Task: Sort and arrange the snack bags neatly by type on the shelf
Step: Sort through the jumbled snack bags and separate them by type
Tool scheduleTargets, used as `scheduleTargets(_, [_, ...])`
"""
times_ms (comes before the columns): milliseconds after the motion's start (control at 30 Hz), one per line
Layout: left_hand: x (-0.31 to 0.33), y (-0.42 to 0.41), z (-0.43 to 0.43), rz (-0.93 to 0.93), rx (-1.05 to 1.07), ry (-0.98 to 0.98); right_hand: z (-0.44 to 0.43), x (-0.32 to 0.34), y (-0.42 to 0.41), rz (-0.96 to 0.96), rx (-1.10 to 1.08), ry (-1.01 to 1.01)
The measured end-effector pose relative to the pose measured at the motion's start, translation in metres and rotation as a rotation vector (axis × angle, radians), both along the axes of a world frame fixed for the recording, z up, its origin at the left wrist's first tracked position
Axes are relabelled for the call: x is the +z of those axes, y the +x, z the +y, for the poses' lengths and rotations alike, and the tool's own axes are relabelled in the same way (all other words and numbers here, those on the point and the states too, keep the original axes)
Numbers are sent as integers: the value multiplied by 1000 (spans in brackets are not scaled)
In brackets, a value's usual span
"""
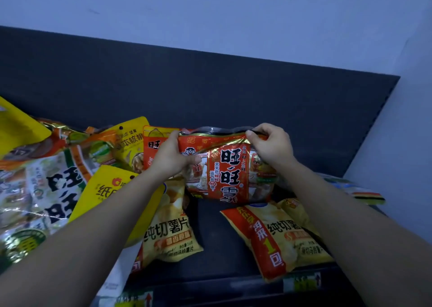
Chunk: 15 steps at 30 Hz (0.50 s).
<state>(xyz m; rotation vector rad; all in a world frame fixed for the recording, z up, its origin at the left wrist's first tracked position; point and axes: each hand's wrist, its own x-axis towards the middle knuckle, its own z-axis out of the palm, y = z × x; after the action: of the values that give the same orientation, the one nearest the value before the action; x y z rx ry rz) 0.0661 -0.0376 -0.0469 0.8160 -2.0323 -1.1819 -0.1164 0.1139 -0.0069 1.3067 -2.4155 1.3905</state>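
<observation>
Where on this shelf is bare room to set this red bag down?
Bare shelf shows between the left chip bag and the right chip bag, below the red bag. More lies right of the right hand, along the back panel. The left end is piled with bags.

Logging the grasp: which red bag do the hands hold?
The front red bag, gripped along its top edge by the left hand and right hand; the other red bag sits behind the left hand, partly hidden.

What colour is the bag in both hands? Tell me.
The bag is mainly red, with gold edging and black lettering; head view shows it best.
</observation>
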Motion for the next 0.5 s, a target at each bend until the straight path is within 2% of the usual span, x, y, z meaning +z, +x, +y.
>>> scheduleTargets(200, [-1, -15, 0, -43, 58, -69, -3, -8, -7, 205, -214, 140])
scheduleTargets(267, [1, -24, 0, -68, 58, -75, 1, -12, -13, 156, -241, 131])
scheduleTargets(400, [4, -41, -9, -157, 54, 0, 16, -21, -32, -65, -233, 124])
scheduleTargets(500, [0, -53, -10, -318, 122, -148, 32, -31, -54, -52, -295, 362])
